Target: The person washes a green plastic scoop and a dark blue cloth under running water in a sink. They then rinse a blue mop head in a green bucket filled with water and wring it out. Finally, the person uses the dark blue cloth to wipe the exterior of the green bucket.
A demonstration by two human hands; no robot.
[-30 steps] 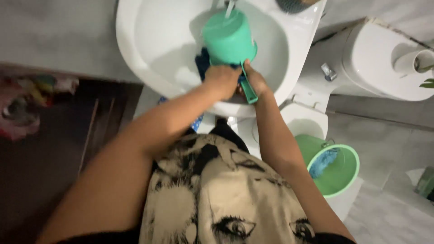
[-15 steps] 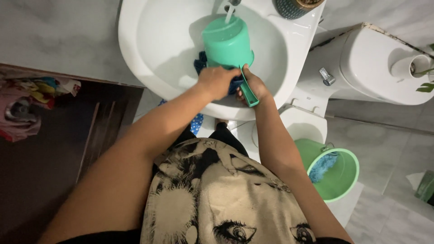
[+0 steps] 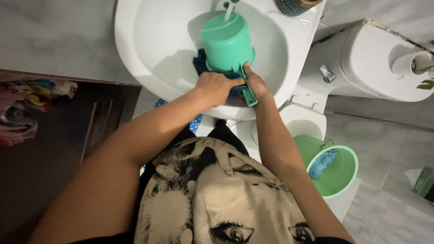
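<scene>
Heap of coloured laundry (image 3: 22, 108): far left, on the dark floor.
White washbasin (image 3: 149, 49): top centre.
Left hand (image 3: 217, 88): fingers closed over a dark blue cloth (image 3: 201, 61) at the basin's front.
Green plastic dipper (image 3: 227, 43): stands in the basin on the cloth, under the running tap.
Right hand (image 3: 255, 83): closed around the dipper's handle.
Green bucket (image 3: 337, 169): on the floor lower right, blue rag inside.
White toilet (image 3: 375, 63): right.

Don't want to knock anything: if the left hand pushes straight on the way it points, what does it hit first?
Probably the dark blue cloth under the left hand, then the green scoop; depth is unclear.
</scene>
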